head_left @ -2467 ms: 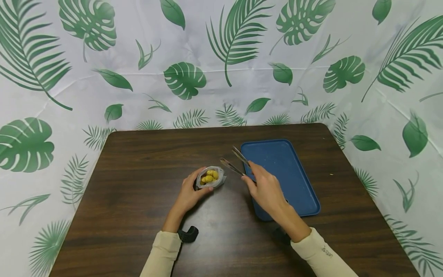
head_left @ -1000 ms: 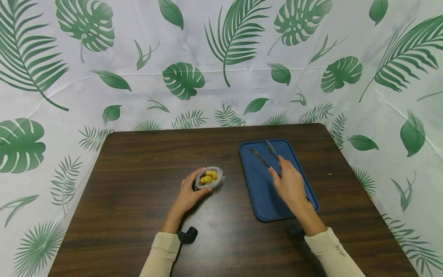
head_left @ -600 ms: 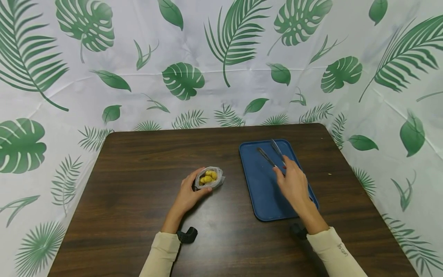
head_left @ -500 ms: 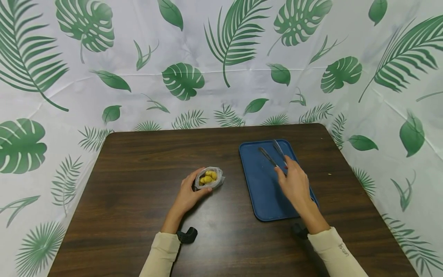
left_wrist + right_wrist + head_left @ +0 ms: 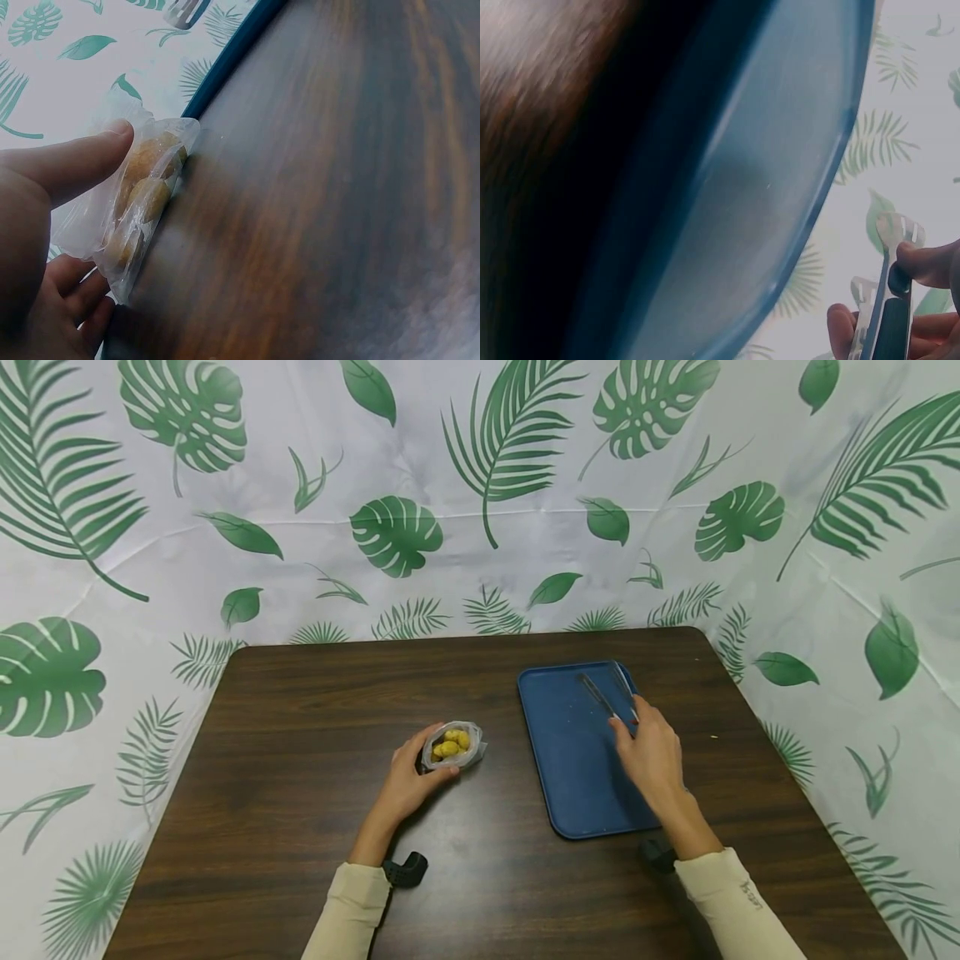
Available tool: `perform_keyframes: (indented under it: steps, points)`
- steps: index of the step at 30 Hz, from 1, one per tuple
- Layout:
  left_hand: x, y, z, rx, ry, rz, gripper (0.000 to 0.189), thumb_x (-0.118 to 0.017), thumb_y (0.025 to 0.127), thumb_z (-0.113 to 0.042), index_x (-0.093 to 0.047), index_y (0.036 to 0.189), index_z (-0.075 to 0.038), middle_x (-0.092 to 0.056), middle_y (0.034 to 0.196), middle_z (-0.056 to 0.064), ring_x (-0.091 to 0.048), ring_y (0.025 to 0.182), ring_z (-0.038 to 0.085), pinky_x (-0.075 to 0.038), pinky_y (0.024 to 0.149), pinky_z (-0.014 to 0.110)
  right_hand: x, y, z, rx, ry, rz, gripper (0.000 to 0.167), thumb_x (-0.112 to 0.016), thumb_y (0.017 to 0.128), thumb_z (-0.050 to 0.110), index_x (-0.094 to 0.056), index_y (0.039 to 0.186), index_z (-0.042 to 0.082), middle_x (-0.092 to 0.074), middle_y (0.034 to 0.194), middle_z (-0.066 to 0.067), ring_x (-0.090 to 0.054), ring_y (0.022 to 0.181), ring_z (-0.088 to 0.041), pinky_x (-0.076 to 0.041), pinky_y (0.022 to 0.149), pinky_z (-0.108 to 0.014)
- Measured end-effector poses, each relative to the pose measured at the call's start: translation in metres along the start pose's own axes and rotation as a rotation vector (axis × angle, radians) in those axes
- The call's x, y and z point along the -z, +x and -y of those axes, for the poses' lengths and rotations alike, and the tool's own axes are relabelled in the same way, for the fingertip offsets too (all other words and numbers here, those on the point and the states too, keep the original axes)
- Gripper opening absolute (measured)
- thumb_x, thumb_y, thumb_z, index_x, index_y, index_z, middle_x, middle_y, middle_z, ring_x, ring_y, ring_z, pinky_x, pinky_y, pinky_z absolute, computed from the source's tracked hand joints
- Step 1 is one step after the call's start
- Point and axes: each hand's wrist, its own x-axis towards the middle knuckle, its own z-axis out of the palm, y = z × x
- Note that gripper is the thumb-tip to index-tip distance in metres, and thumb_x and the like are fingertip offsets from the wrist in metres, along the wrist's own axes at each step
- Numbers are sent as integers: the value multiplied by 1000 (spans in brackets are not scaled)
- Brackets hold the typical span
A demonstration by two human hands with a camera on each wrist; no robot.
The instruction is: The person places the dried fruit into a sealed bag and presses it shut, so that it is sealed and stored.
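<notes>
My left hand (image 5: 408, 783) grips a clear plastic bag (image 5: 477, 750) from its left side, thumb in front and fingers behind. Several small, rounded yellow pieces (image 5: 450, 747) show in the bag's mouth; their kind is unclear. In the left wrist view the thumb presses against the bag (image 5: 97, 210) and the fingers curl under it. My right hand (image 5: 652, 758) holds metal tongs (image 5: 598, 695) above the right side of the blue tray (image 5: 562, 768). The tong arms stand apart, with nothing between their tips. Dark grips on the tongs (image 5: 892, 322) show in the right wrist view.
The dark wooden table (image 5: 315, 710) reaches back to a white cloth (image 5: 300, 568) printed with green leaves. Small crumbs dot the tray. A tiny pale scrap (image 5: 714, 737) lies on the table to the tray's right.
My right hand has carried the tongs rightward, from between bag and tray to over the tray's right side. The left hand and bag have stayed in place.
</notes>
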Motion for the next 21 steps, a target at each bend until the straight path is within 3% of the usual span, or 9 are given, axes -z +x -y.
perform_keyframes:
  steps: [21]
  points:
    - [0,0,-1,-2,3,-3,76,-85,86,-32,-49,153,-32,-52,156,3,-38,146,37,-27,118,64,7,9,-25,-84,-26,4,55,-70,99,21,-54,142,-8,-67,115,-34,-69,99,-50,-51,83,-66]
